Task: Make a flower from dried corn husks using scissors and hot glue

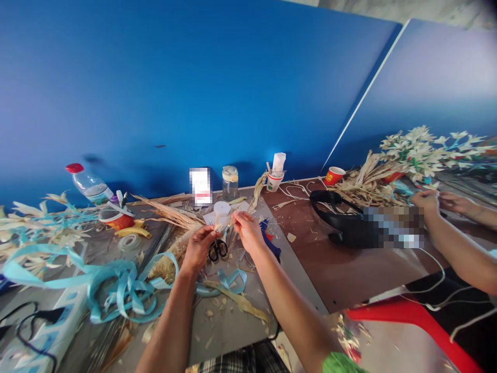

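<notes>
My left hand (199,246) is closed in a pinch on a small pale piece of corn husk (218,227). Close by on the right, my right hand (247,229) also has its fingertips pressed together; whatever is between them is too small to make out. Black-handled scissors (218,250) lie on the table just below the hands. Behind the fingers stands a white round spool or tub (222,209). Dried husks (174,215) are heaped beyond my left hand, and a yellowish husk strip (243,303) lies nearer me.
Light-blue ribbon (116,292) is tangled at left beside a white power strip (70,316). A clear bottle (90,185) leans near the wall. Husk flowers (419,150) stand at right, beyond a black bag-like object (345,220). Another person's hands (427,204) work there.
</notes>
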{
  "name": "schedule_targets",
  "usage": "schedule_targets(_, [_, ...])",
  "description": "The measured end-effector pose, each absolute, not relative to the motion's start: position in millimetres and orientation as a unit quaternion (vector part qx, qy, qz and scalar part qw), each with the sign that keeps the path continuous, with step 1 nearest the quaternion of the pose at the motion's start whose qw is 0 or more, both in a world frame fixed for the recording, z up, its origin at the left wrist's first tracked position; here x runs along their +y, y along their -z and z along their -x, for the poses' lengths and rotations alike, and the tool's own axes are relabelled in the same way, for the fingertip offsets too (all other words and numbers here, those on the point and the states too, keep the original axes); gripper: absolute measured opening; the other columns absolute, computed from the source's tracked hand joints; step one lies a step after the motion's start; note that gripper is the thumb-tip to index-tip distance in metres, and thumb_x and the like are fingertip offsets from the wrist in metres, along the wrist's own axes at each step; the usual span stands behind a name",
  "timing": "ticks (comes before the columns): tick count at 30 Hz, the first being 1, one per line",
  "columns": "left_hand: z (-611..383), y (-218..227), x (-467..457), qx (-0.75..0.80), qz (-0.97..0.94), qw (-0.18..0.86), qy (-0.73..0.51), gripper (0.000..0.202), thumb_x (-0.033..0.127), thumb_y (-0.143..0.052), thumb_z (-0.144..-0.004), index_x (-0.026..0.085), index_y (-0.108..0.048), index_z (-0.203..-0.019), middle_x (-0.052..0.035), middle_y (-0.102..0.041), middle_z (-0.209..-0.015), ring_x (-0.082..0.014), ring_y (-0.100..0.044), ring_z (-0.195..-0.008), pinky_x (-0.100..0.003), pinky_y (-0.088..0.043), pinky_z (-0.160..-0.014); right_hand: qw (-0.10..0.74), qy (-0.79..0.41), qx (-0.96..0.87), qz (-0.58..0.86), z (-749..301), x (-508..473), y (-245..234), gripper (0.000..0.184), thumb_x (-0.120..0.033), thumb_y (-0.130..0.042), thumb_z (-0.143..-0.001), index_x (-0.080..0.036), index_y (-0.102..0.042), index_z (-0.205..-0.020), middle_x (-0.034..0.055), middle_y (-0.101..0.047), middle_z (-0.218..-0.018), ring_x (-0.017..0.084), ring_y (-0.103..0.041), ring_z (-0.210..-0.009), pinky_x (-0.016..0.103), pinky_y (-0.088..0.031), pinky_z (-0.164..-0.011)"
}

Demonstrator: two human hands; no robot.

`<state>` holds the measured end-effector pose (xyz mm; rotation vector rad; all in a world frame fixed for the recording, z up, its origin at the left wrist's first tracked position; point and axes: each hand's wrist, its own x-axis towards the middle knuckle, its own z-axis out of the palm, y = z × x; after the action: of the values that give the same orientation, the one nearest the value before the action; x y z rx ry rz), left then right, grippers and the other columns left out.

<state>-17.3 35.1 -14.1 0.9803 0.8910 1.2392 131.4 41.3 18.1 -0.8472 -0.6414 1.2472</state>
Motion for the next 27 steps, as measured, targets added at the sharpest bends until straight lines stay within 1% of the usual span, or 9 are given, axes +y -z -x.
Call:
schedule_targets(4, [15, 12, 35, 0.394, -0.449, 0.601, -0.531, 0.028, 0.034, -0.074, -0.062, 0.015, -0.061, -0.079, -0.002, -0.065, -0.071, -0.0137, -0.058, -0.067, -0.026, -0.042, -0.07, 0.672, -0.553, -0.31, 0.383, -135, 38, -28, 0.022, -0.033, -0.068, -0.063, -0.016, -0.057, -0.054, -0.0033, -0.051, -0.053, 0.005, -0.035, -0.042, 0.022, -0.022, -0.044])
schedule_targets(7, [13, 5, 34, 0.394, -0.467, 0.589, -0.53, 0.029, 0.034, -0.073, -0.062, 0.015, -0.061, -0.079, -0.0022, -0.065, -0.075, -0.0132, -0.057, -0.071, -0.025, -0.041, -0.073, 0.661, -0.552, -0.331, 0.385, -142, 31, -34, 0.022, -0.033, -0.067, -0.063, -0.016, -0.057, -0.054, -0.0037, -0.051, -0.052, 0.004, -0.035, -0.041, 0.022, -0.022, -0.043])
schedule_targets(11, [9, -8, 30, 0.419, -0.516, 0.534, -0.522, 0.029, 0.035, -0.073, -0.062, 0.014, -0.062, -0.078, -0.0008, -0.061, -0.073, -0.0118, -0.052, -0.067, -0.023, -0.039, -0.066, 0.651, -0.556, -0.338, 0.391, -156, 20, -36, 0.024, -0.034, -0.067, -0.062, -0.015, -0.056, -0.054, -0.0035, -0.052, -0.052, 0.004, -0.034, -0.04, 0.022, -0.02, -0.043])
schedule_targets(14, [8, -14, 21, 0.435, -0.544, 0.502, -0.512, 0.029, 0.038, -0.071, -0.062, 0.015, -0.062, -0.077, 0.0004, -0.06, -0.07, -0.0116, -0.05, -0.064, -0.022, -0.038, -0.063, 0.654, -0.556, -0.33, 0.394, -163, 14, -32, 0.025, -0.035, -0.068, -0.061, -0.015, -0.055, -0.054, -0.0033, -0.053, -0.052, 0.004, -0.034, -0.041, 0.022, -0.02, -0.043])
schedule_targets(17, [12, -13, 8, 0.469, -0.557, 0.469, -0.5, 0.031, 0.04, -0.071, -0.061, 0.015, -0.065, -0.077, -0.0002, -0.061, -0.07, -0.0129, -0.051, -0.065, -0.023, -0.038, -0.063, 0.64, -0.569, -0.334, 0.395, -164, 10, -24, 0.024, -0.036, -0.068, -0.061, -0.015, -0.056, -0.055, -0.0035, -0.052, -0.051, 0.005, -0.034, -0.041, 0.022, -0.02, -0.042])
schedule_targets(20, [20, -6, -8, 0.508, -0.556, 0.423, -0.503, 0.029, 0.038, -0.071, -0.061, 0.015, -0.066, -0.076, -0.0005, -0.061, -0.069, -0.013, -0.051, -0.066, -0.023, -0.039, -0.064, 0.62, -0.591, -0.341, 0.388, -159, 7, -15, 0.023, -0.036, -0.067, -0.061, -0.016, -0.057, -0.055, -0.0038, -0.052, -0.051, 0.005, -0.035, -0.041, 0.022, -0.021, -0.043])
schedule_targets(22, [26, -1, -17, 0.525, -0.531, 0.405, -0.527, 0.028, 0.036, -0.073, -0.06, 0.015, -0.065, -0.077, 0.0001, -0.06, -0.07, -0.0121, -0.051, -0.066, -0.023, -0.04, -0.065, 0.615, -0.599, -0.348, 0.377, -154, 5, -9, 0.023, -0.035, -0.067, -0.061, -0.016, -0.057, -0.054, -0.0042, -0.051, -0.05, 0.005, -0.035, -0.041, 0.022, -0.022, -0.044])
schedule_targets(24, [29, 2, -24, 0.517, -0.482, 0.424, -0.566, 0.032, 0.036, -0.074, -0.06, 0.016, -0.063, -0.083, 0.0009, -0.06, -0.073, -0.011, -0.053, -0.066, -0.023, -0.041, -0.065, 0.607, -0.607, -0.358, 0.366, -150, 4, -4, 0.023, -0.035, -0.067, -0.06, -0.016, -0.056, -0.053, -0.0047, -0.05, -0.049, 0.005, -0.035, -0.042, 0.022, -0.022, -0.045])
schedule_targets(27, [29, 5, -29, 0.477, -0.412, 0.501, -0.594, 0.04, 0.036, -0.075, -0.059, 0.016, -0.058, -0.09, 0.0023, -0.059, -0.071, -0.0093, -0.054, -0.06, -0.023, -0.043, -0.062, 0.586, -0.625, -0.374, 0.355, -145, 2, 1, 0.025, -0.037, -0.067, -0.06, -0.017, -0.056, -0.052, -0.0045, -0.051, -0.049, 0.006, -0.034, -0.042, 0.022, -0.022, -0.045])
